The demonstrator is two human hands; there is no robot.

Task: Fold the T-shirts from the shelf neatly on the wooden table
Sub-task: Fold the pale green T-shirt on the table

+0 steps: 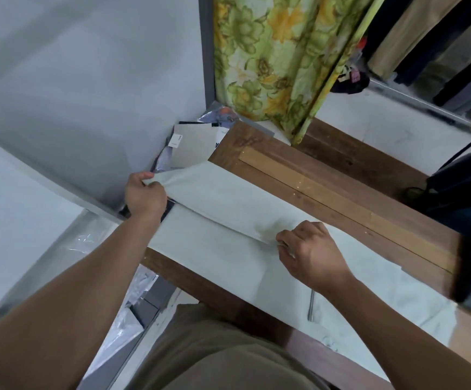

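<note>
Right hand and left hand pinch T-shirt (on table).

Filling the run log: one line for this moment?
left hand: grips T-shirt end | right hand: pinches folded edge | T-shirt: on wooden table, one side folded over

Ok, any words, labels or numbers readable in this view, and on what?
Nothing reads clearly.
White tag on the grey card: dark print, too small to read.
White packet beside the wooden table: dark marks, blurred.
Pink tag among the hanging clothes: blurred.
T-shirt: no print visible.
</note>
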